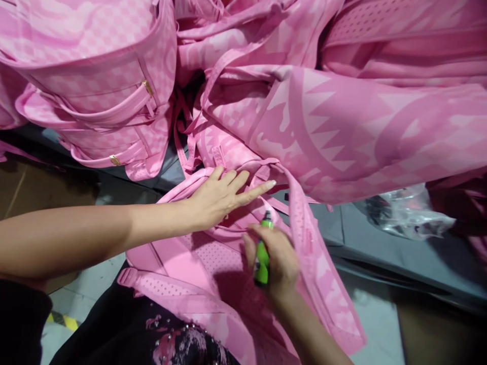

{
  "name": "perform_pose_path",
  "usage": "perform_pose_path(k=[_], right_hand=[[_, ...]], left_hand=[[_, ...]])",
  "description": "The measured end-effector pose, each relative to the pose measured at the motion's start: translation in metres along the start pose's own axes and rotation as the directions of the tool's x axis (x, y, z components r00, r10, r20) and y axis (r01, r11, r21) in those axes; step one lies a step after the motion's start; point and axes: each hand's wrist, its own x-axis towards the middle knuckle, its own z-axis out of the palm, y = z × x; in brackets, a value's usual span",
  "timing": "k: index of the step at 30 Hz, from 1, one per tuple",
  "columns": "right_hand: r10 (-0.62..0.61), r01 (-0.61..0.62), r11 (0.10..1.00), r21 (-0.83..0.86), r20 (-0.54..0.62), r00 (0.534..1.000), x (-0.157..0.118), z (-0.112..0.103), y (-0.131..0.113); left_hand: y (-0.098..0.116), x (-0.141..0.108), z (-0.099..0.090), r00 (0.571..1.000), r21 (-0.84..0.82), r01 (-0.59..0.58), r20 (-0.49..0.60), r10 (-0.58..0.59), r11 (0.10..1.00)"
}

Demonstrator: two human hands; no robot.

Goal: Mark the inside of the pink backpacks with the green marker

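Observation:
A pink backpack (216, 253) with perforated padding and straps lies tilted across my lap and against the bench edge. My left hand (220, 197) rests on its upper edge, palm down with fingers spread. The index finger stretches right toward the strap and top loop. Just below those fingertips, my right hand (277, 258) is closed around a green lighter (262, 261) with a black top pointing up. A pale bright streak shows above the lighter; blur hides whether it is a flame. The right hand's lower fingers are partly hidden.
Another pink backpack (353, 137) with a jagged-teeth print lies right behind. A checkered one (106, 96) with gold buckles stands at left, and several more crowd the back. Clear plastic bags (413, 213) lie on the grey bench (365, 243). Yellow-black tape (64, 321) marks the floor.

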Motion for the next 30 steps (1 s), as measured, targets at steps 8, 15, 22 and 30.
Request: perform_pose_path(k=[8, 15, 22, 30], right_hand=[[0.294, -0.284, 0.953, -0.103, 0.1, 0.951, 0.015, -0.001, 0.027], [0.038, -0.069, 0.986, 0.15, 0.201, 0.979, 0.0, 0.011, -0.023], [0.015, -0.052, 0.959, 0.279, 0.133, 0.991, -0.019, 0.0, -0.022], [0.341, -0.335, 0.938, -0.088, 0.057, 0.938, 0.029, 0.01, 0.019]], left_hand=[[0.009, -0.003, -0.002, 0.966, 0.015, 0.249, 0.063, -0.25, 0.968], [0.001, 0.004, -0.017, 0.962, 0.0, 0.222, 0.164, -0.219, 0.975], [-0.002, 0.004, -0.013, 0.971, 0.001, 0.218, 0.105, -0.217, 0.976], [0.007, 0.005, -0.011, 0.96, 0.044, 0.257, 0.108, -0.26, 0.966]])
